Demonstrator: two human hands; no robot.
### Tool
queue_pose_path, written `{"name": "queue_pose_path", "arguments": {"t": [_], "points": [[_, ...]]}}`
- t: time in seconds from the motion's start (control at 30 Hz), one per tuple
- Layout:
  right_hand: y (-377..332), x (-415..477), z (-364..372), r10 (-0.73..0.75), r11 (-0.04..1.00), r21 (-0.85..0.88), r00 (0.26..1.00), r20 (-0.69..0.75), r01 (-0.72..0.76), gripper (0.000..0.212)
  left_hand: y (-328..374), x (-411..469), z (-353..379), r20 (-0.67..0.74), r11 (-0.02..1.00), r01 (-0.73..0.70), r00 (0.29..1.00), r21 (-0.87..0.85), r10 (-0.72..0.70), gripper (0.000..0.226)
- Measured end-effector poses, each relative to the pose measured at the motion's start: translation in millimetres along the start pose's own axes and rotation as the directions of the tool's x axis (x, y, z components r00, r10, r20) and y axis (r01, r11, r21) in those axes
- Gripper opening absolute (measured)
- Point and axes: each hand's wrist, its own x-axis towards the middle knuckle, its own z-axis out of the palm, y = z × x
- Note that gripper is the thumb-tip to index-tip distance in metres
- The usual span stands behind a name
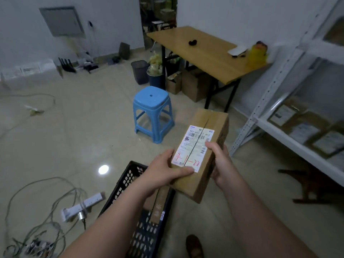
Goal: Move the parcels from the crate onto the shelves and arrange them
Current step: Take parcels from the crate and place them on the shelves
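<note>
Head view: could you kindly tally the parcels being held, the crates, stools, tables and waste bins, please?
Parcel, held by left hand and right hand: 1
Crate: 1
Stool: 1
Table: 1
Bins: 2, black bin and blue bin
Total: 6

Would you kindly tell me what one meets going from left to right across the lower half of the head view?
From the left: white power strip → black plastic crate → brown cardboard parcel → white metal shelving unit.
</note>
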Motion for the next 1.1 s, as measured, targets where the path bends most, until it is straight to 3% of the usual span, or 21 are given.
{"name": "queue_pose_path", "arguments": {"t": [0.07, 0.2, 0.27, 0.37, 0.47, 0.6, 0.73, 0.8, 0.9, 1.0, 1.1], "points": [[-11.3, -12.7, -28.7, -0.027, 1.0, -0.005, 0.999, 0.02, 0.027, 0.078, 19.8, 10.6, 9.8, 0.113, 0.984, 0.011, 0.994, -0.177, 0.01, 0.044], [-27.1, -37.9, -82.4, -0.126, 0.992, 0.023, 0.992, 0.009, 0.126, 0.074, 69.1, 31.7, 48.9, 0.19, 0.964, 0.021, 0.981, -0.265, 0.03, 0.083], [-33.2, -51.3, -109.2, -0.166, 0.985, 0.05, 0.986, -0.007, 0.166, 0.072, 93.2, 38.1, 74.1, 0.267, 0.952, 0.037, 0.963, -0.304, 0.048, 0.08], [-41.9, -70.9, -150.4, -0.198, 0.973, 0.109, 0.979, -0.042, 0.202, 0.078, 123.5, 42.3, 115.8, 0.378, 0.959, 0.032, 0.922, -0.28, 0.079, 0.053], [-50.7, -90.1, -186.7, -0.228, 0.963, 0.126, 0.969, -0.092, 0.239, 0.08, 146.2, 43.3, 159.4, 0.471, 0.973, 0.002, 0.876, -0.229, 0.108, 0.045], [-61.5, -115.4, -243.0, -0.275, 0.942, 0.144, 0.944, -0.181, 0.302, 0.062, 175.9, 38.9, 218.2, 0.542, 0.973, -0.025, 0.827, -0.228, 0.148, 0.052], [-76.2, -144.7, -306.4, -0.28, 0.935, 0.154, 0.932, -0.229, 0.319, 0.046, 204.2, 32.6, 284.0, 0.605, 0.976, -0.057, 0.777, -0.209, 0.175, 0.075], [-85.0, -156.4, -340.8, -0.284, 0.934, 0.145, 0.924, -0.255, 0.327, 0.049, 219.8, 30.9, 319.2, 0.625, 0.976, -0.07, 0.758, -0.207, 0.187, 0.084], [-102.3, -172.3, -390.7, -0.304, 0.932, 0.109, 0.907, -0.292, 0.347, 0.052, 245.9, 24.7, 371.2, 0.635, 0.972, -0.098, 0.743, -0.214, 0.214, 0.083], [-116.0, -187.4, -440.2, -0.34, 0.924, 0.053, 0.875, -0.346, 0.379, 0.047, 269.3, 19.3, 422.6, 0.664, 0.966, -0.132, 0.705, -0.221, 0.248, 0.061], [-127.7, -201.9, -489.6, -0.363, 0.923, -0.022, 0.849, -0.384, 0.384, 0.04, 290.5, 15.4, 469.4, 0.706, 0.965, -0.167, 0.658, -0.203, 0.262, 0.069]]}}
